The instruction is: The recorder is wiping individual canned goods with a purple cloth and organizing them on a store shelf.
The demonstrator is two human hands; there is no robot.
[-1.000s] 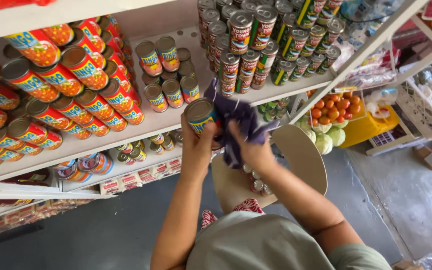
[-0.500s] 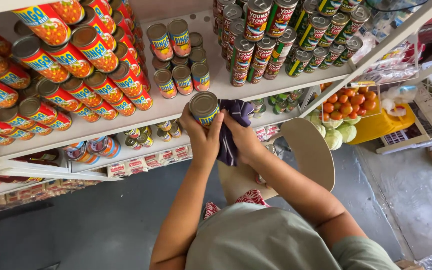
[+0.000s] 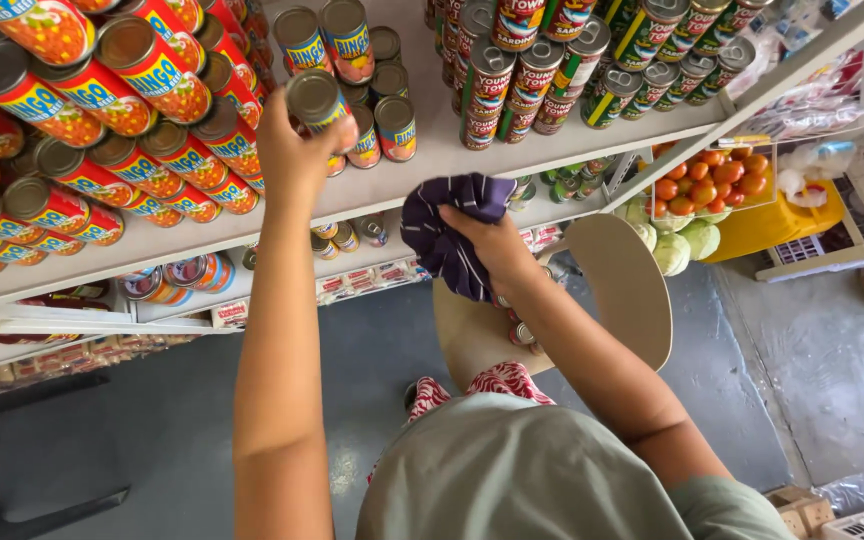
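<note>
Left hand (image 3: 297, 150) grips a red-labelled tin can (image 3: 317, 100) by its side, lid toward the camera, raised above the white shelf (image 3: 422, 165) beside matching cans. Right hand (image 3: 497, 245) clutches a bunched dark purple cloth (image 3: 447, 230) just below the shelf's edge.

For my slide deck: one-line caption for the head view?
Left hand lifts a can at the shelf; right hand grips a dark cloth.

- The left hand (image 3: 297, 150) is gripping a red-labelled tin can (image 3: 317, 105) up at the white shelf (image 3: 422, 165).
- The right hand (image 3: 497, 245) is clutching a bunched dark purple cloth (image 3: 447, 235) below the shelf edge.
- Stacked cans (image 3: 102, 110) are lying on their sides left of the held one.
- Tomatoes (image 3: 707, 175) are sitting in a yellow crate (image 3: 782, 225) at right.
</note>
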